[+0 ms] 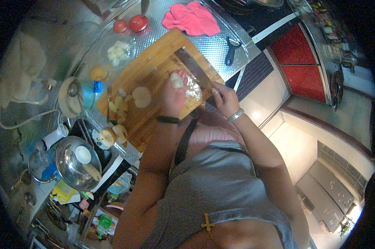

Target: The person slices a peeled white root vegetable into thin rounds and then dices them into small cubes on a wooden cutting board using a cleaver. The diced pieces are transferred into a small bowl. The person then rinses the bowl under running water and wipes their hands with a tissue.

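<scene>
A wooden cutting board (156, 68) lies at an angle on the counter before me. My right hand (226, 98) grips the handle of a broad-bladed kitchen knife (195, 67), its blade reaching across the board's right part. Over the board, my left hand (174, 98) is blurred and has a pale, peeled vegetable piece (176, 81), perhaps onion, at its fingers. The knife blade is just right of that hand, apart from it. A round pale slice (141, 97) rests mid-board. Smaller pale pieces and peelings (120, 105) gather at its left side. A wet-looking glare (193, 88) shows beside my left hand.
Beyond the board stand a clear bowl of white chunks (117, 54), two tomatoes (138, 23) and a pink cloth (192, 18). A black-handled peeler (231, 53) lies right. Cut pale halves (108, 137) sit near the left corner, above a steel bowl (78, 168).
</scene>
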The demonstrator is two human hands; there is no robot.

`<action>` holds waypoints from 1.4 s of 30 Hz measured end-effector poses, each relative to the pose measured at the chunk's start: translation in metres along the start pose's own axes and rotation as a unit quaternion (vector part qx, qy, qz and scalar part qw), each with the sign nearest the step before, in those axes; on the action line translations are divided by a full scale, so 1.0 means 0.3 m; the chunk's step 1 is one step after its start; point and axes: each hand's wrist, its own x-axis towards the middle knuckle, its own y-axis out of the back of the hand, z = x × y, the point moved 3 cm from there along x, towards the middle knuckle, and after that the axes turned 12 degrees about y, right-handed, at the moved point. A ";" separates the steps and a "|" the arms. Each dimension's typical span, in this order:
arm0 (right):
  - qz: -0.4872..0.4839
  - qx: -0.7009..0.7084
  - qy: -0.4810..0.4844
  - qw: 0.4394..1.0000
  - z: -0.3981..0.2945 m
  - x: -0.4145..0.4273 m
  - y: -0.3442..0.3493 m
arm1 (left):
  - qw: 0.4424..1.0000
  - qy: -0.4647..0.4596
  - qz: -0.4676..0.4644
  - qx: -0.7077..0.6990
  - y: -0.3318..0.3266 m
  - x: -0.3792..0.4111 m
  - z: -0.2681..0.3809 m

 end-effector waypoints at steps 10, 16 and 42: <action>-0.032 0.052 -0.105 0.993 0.048 -0.050 0.011 | 0.994 0.072 -0.061 -0.051 -0.064 -0.058 0.069; -0.057 0.034 -0.081 0.995 0.082 -0.071 -0.035 | 0.779 -0.173 0.066 0.599 0.064 0.048 0.125; -0.050 0.042 -0.085 0.994 -0.008 -0.046 -0.099 | 0.713 -0.181 0.191 0.650 0.040 -0.048 0.119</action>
